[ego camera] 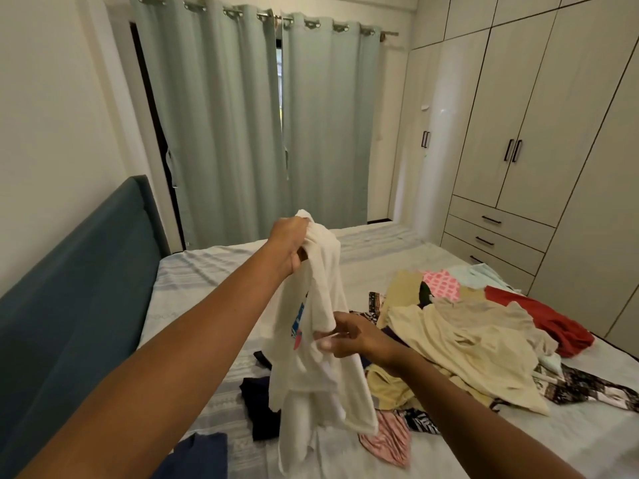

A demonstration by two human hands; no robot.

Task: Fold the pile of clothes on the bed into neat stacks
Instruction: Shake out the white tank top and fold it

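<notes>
Grip: left hand clutched top of white shirt, right hand pinched middle (fabric bunched); hem hung beside pile, risked snagging, skewing fold.

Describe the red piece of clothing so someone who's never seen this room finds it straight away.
Start at the bed, then the heap of clothes on its wardrobe side. The red garment lies on the heap's right edge, the only solid red among cream pieces.
</notes>
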